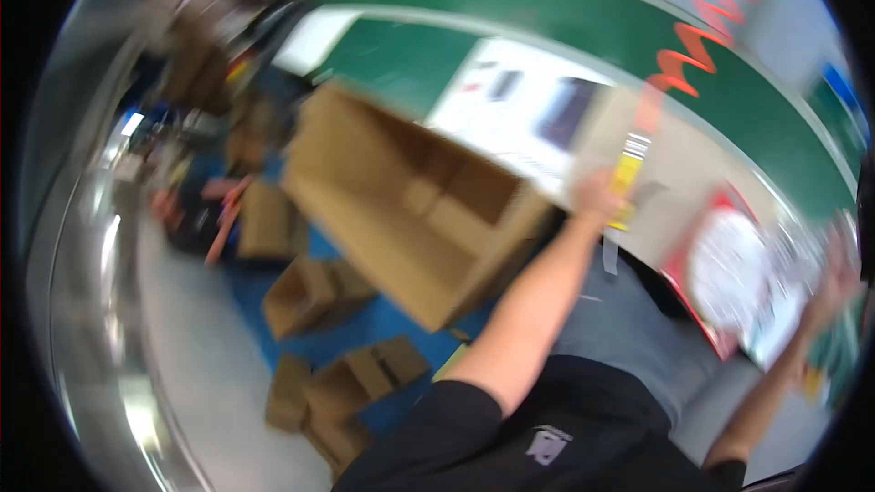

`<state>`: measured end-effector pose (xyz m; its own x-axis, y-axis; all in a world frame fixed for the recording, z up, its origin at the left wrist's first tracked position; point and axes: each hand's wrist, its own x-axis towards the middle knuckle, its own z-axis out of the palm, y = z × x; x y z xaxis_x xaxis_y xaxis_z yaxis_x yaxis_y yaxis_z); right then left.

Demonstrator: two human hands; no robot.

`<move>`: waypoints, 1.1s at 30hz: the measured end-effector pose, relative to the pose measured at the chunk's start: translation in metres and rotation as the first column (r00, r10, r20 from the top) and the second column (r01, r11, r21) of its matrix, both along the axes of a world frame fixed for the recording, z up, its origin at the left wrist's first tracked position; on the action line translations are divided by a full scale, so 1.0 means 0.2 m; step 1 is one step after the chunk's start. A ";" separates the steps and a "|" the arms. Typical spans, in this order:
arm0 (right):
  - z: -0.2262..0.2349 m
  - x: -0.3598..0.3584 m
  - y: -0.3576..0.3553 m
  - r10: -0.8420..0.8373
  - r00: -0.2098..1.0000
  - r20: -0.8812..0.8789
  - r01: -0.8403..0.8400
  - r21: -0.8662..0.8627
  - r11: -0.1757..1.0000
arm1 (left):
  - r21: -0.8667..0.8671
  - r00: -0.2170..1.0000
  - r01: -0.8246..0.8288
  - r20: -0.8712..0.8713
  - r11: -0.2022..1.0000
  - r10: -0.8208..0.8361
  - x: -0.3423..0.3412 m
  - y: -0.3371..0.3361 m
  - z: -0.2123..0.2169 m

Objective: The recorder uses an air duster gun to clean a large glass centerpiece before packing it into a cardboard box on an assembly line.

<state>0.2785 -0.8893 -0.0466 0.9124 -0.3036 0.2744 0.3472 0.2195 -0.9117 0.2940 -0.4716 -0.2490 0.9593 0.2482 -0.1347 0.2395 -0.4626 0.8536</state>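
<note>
At the far left of the frame, a shiny metal surface [82, 310] is seen beside a pale floor [187, 328]. Next to it, a blue mat [360, 317] is partly covered by small cardboard boxes [314, 292] in the lower left. Above them, at the left of center, a large open box [360, 191] is seen tilted, its inside turned upward, beside the green table [401, 59]. Across the top, the table is occupied by a white sheet [314, 41] and, farther right, a white panel [492, 96] printed with dark shapes.

Just right of center, a yellow tool [628, 167] is grasped by the left hand [597, 196], its fingers closed around the handle. From the tool's upper end, a wavy orange cord [688, 59] is extended toward the upper right. Behind it, a brown sheet [684, 169] is laid on the table. At the right, a white round item [726, 260] is framed by red edges. Near the right rim, clear plastic [791, 251] is placed beside the blurred right hand [831, 275]; whether its fingers are clenched or released cannot be told.
</note>
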 end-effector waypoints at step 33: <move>-0.80 -0.88 0.39 -0.343 0.725 -0.598 -0.203 -0.661 0.723 | 0.463 0.976 -0.039 0.206 0.886 -0.064 0.04 0.02 -0.10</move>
<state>0.1024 -0.8121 -0.2064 0.9035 -0.3678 -0.2202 -0.3935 -0.5076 -0.7665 0.3017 -0.4667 -0.2685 0.9556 0.2201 0.1960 0.0711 -0.8175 0.5715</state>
